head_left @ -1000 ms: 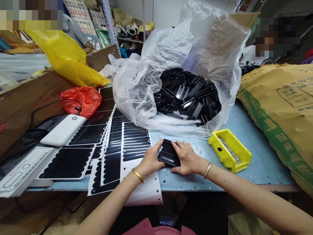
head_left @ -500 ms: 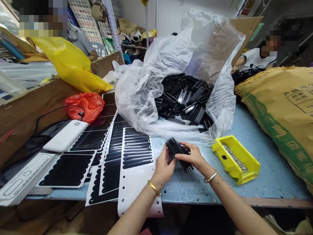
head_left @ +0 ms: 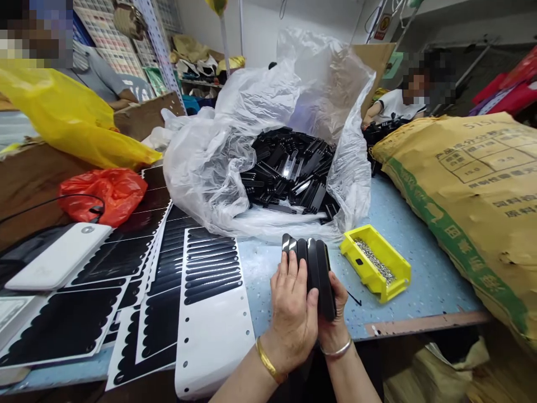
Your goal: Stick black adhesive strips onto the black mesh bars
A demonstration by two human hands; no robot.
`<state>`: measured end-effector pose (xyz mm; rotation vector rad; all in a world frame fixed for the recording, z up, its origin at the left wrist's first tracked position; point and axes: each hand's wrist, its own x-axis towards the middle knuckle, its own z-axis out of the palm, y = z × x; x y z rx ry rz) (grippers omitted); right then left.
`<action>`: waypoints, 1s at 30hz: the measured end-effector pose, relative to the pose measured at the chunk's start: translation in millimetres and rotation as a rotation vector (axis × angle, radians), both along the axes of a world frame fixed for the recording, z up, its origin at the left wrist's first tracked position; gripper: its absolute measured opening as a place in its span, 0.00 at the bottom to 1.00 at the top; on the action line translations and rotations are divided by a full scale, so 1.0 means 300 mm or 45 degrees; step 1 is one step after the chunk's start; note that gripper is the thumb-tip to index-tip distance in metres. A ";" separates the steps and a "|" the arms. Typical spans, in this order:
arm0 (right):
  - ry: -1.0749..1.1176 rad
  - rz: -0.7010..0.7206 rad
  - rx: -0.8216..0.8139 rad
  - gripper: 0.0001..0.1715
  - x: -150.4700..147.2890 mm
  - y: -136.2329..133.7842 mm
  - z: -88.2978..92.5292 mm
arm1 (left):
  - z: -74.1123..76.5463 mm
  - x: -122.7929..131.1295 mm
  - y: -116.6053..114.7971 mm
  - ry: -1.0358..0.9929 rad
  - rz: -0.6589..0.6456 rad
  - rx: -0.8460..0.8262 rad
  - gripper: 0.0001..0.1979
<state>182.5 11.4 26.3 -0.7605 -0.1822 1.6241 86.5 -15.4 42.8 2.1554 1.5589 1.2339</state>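
Black plastic pieces (head_left: 312, 274) stacked up in my two hands

I have a small stack of black plastic pieces pressed flat side to side. The stack stands up on its end and leans a little. It is off the table top, above the front part of the blue table (head_left: 403, 296).

My left hand (head_left: 291, 322) is closed around the near side, and its fingers (head_left: 285, 280) lie flat up the stack. My right hand (head_left: 333, 316) is closed on the other side, and I can see only part of it. Both hands have a firm hold, with no gap between them and the stack. A gold bangle (head_left: 266, 361) sits on my left wrist and a silver bangle (head_left: 337, 351) on my right.

Just past my hands, a clear plastic bag (head_left: 201, 184) lies open around a big heap of black pieces (head_left: 289, 170) that look the same. To the right sits a yellow plastic bin (head_left: 373, 268) of small silver metal bits (head_left: 373, 258). To the left, white sheets with black stripes (head_left: 210, 302) lie in a messy pile, beside a white power bank (head_left: 59, 257) and a red plastic bag (head_left: 103, 196). A big tan sack with a green stripe (head_left: 465, 196) lies on the right.
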 end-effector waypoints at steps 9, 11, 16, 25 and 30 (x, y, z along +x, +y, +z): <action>0.042 -0.122 0.017 0.14 0.028 -0.031 -0.030 | 0.024 -0.053 -0.045 -0.302 -0.138 -0.149 0.23; 0.060 -0.140 0.032 0.13 0.023 -0.031 -0.026 | 0.015 -0.070 -0.034 -0.391 -0.145 -0.212 0.23; 0.089 -0.112 0.057 0.15 0.028 -0.035 -0.012 | 0.017 -0.096 -0.046 -0.485 -0.056 -0.312 0.22; 0.041 0.029 0.078 0.34 0.151 -0.115 0.064 | -0.086 -0.184 -0.397 -0.481 -0.749 -1.411 0.10; -0.038 0.001 -0.087 0.36 0.257 -0.339 0.064 | -0.426 -0.122 -0.424 -1.105 0.120 -1.796 0.09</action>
